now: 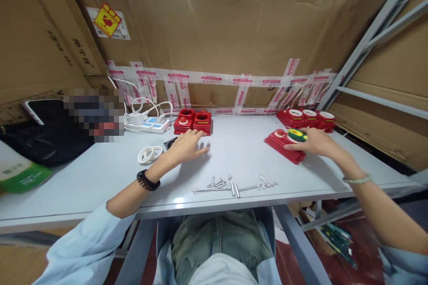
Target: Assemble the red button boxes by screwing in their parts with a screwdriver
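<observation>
My left hand is stretched over the table with its fingers apart. It reaches over a small black and grey part, which it partly covers, and nothing shows in its grip. Just beyond the fingertips stand two red housings with round openings. To the right, my right hand is closed on a screwdriver with a yellow and green handle; the shaft is hidden. Its thumb lies over a single red housing, which rests at a slant on the table. Two white rings lie beside my left wrist.
Loose screws, metal pins and thin rods lie near the front edge. More red housings with white rings stand back right. A power strip with white cables, a black bag and a phone occupy the left.
</observation>
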A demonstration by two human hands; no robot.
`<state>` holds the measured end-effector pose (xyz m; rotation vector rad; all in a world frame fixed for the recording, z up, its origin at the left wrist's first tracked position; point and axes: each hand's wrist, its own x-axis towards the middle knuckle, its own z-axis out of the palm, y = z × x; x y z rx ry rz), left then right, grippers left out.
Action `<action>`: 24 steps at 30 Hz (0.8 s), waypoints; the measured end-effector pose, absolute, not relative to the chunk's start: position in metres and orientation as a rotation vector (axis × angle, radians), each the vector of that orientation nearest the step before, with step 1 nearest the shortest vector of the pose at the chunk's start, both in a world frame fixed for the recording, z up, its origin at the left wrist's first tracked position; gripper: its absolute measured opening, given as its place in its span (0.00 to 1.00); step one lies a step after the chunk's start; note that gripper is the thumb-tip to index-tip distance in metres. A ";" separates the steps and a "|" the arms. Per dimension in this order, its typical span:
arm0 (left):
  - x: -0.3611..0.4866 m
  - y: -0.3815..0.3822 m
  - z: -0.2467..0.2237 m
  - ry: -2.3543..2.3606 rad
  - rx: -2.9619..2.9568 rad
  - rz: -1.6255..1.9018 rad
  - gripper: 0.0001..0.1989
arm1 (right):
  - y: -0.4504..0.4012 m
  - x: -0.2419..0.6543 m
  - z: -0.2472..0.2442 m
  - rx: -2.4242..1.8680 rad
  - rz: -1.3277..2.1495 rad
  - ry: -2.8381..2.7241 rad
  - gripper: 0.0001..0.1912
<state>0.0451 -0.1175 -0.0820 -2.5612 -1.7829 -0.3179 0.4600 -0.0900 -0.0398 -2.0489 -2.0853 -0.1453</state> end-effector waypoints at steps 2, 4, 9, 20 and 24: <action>0.047 -0.120 -0.080 -1.763 -2.585 -0.352 0.25 | -0.091 0.419 -0.037 -1.996 0.044 -2.219 0.41; 0.049 -0.124 -0.076 -1.742 -2.645 -0.407 0.27 | -0.090 0.381 -0.035 -1.849 0.130 -2.325 0.40; 0.056 -0.132 -0.068 -1.635 -2.891 -0.581 0.47 | -0.089 0.302 -0.038 -1.356 0.313 -2.545 0.35; 0.053 -0.116 -0.084 -1.480 -3.060 -0.742 0.46 | -0.083 0.285 -0.050 -1.030 0.422 -1.975 0.21; 0.045 -0.115 -0.079 -1.457 -3.005 -0.831 0.38 | -0.076 0.298 -0.054 -1.178 0.811 -1.814 0.22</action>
